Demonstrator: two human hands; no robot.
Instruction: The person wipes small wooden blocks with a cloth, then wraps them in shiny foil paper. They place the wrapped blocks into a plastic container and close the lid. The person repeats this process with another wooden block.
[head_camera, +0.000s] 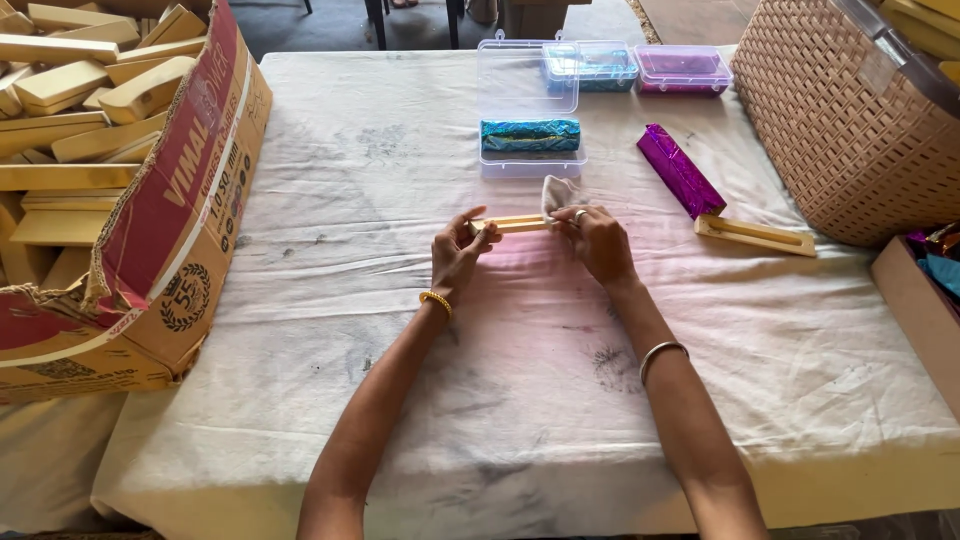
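Near the tabletop's (300, 300) middle, the left hand (458, 250) pinches a light, stiff wooden strip (512, 224) endwise while the right hand (598, 240), closed, presses a soft cloth (556, 190) on it.

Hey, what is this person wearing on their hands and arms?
Both forearms are bare, with no sleeves in view. The left hand has a thin gold beaded bangle at its wrist. The right hand has a ring on one finger, and a plain silver-coloured bangle sits further up that forearm.
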